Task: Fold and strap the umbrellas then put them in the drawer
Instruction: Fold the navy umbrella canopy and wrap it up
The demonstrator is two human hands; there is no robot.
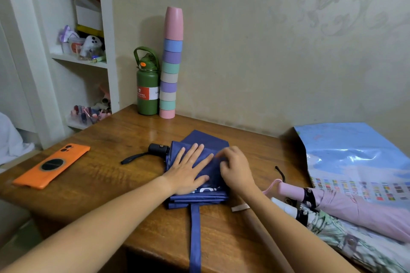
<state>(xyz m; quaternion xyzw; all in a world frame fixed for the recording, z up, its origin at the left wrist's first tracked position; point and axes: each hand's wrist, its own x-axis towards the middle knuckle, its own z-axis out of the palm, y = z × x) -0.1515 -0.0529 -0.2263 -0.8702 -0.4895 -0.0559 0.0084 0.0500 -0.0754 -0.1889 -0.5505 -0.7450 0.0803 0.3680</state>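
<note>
A navy blue umbrella [206, 142] lies collapsed on the wooden table [106, 175], its black handle [158, 149] pointing left and its blue strap [195, 232] hanging over the front edge. My left hand [188, 168] presses flat on the blue cloth with straight fingers. Beside it, my right hand [236, 168] has its fingers curled and pinches a fold of the same cloth. A pink umbrella [355, 213] and a floral-print umbrella [332, 228] lie at the right, unstrapped.
An orange phone [52, 166] lies at the left of the table. A green bottle [147, 86] and a tall stack of pastel cups [170, 66] stand at the back by the wall. A light blue plastic bag [355, 157] lies at the right. White shelves [79, 60] stand at the left.
</note>
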